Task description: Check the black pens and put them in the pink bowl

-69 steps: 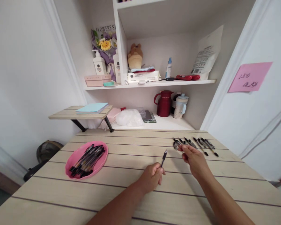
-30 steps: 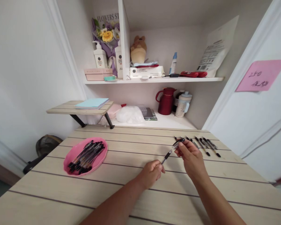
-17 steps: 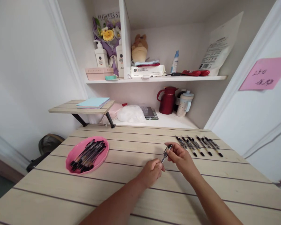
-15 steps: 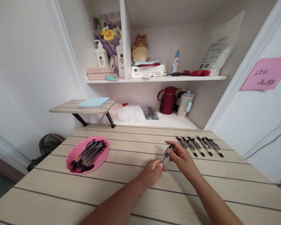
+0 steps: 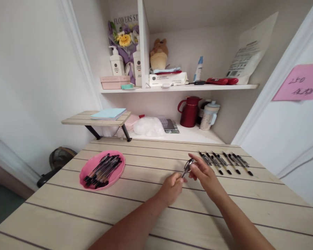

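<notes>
A clear-barrelled pen (image 5: 185,169) with a dark clip end slants up between my two hands over the middle of the table. My left hand (image 5: 173,187) is closed round its lower end. At the upper end, the thumb and fingers of my right hand (image 5: 203,175) pinch the pen, hiding part of the tip. Right of my right hand lie several pen parts (image 5: 225,163) in slanted groups, with clear barrels, dark ends and yellowish refills. To the left, a pink dish (image 5: 121,170) holds a pile of dark and clear pens (image 5: 104,170).
A small wooden riser (image 5: 75,119) with light blue paper (image 5: 108,114) stands at the back left. Behind the table, a shelf (image 5: 198,87) holds bottles and wipes. Below it stand a red jug (image 5: 190,113) and a pale cup (image 5: 208,116).
The camera view has shifted slightly, so everything sits a little farther right. Both hands keep hold of the pen, with small finger movements at its upper end.
</notes>
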`<state>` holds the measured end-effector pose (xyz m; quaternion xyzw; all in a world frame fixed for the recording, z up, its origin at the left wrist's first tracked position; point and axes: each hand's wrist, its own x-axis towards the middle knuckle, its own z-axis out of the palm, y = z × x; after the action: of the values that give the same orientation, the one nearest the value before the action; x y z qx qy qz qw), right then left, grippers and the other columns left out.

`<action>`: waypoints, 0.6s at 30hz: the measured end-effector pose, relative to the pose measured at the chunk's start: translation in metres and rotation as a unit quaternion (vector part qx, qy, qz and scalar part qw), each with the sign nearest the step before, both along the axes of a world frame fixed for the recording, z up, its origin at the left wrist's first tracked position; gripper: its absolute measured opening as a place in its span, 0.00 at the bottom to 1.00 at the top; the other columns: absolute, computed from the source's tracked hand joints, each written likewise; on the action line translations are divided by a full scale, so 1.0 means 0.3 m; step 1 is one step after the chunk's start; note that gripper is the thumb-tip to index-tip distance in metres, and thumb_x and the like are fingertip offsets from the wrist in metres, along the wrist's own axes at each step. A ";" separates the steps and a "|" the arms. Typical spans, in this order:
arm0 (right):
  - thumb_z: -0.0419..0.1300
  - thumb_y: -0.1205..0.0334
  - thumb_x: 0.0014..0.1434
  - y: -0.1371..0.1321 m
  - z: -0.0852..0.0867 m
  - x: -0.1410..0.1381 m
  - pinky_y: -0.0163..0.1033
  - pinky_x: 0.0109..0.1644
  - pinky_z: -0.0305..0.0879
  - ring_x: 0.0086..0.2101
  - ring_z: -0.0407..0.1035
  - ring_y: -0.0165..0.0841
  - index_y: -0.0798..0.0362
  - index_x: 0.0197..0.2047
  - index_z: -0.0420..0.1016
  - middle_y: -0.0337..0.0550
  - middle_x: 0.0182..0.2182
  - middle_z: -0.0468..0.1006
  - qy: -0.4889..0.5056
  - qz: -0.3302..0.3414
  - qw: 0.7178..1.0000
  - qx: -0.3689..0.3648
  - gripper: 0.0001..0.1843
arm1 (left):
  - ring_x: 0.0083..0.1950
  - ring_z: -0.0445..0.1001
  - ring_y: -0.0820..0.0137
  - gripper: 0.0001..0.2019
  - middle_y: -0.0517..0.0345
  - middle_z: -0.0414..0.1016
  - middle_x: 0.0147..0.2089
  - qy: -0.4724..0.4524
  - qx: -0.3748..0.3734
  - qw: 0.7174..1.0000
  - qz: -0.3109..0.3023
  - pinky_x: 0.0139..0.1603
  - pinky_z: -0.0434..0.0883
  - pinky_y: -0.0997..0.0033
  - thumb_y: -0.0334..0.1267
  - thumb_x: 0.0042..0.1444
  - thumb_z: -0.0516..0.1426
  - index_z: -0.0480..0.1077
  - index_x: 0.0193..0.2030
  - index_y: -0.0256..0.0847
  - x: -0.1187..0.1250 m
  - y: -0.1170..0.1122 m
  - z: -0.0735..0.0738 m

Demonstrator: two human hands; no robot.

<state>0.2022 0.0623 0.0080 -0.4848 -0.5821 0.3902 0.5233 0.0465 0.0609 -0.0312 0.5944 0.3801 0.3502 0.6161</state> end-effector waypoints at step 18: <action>0.48 0.46 0.51 0.053 -0.168 0.042 0.38 0.30 0.61 0.25 0.68 0.37 0.50 0.36 0.74 0.40 0.21 0.75 -0.303 -0.043 0.950 -0.054 0.21 | 0.35 0.70 0.65 0.11 0.51 0.73 0.32 0.600 0.146 0.700 0.358 0.35 0.61 0.69 0.38 0.53 0.50 0.73 0.30 0.40 -0.762 0.003 0.322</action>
<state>0.2148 0.0782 -0.0425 -0.6324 -0.6701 0.2327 0.3113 -0.1821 0.0618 0.0655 0.5805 0.7975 0.1642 -0.0089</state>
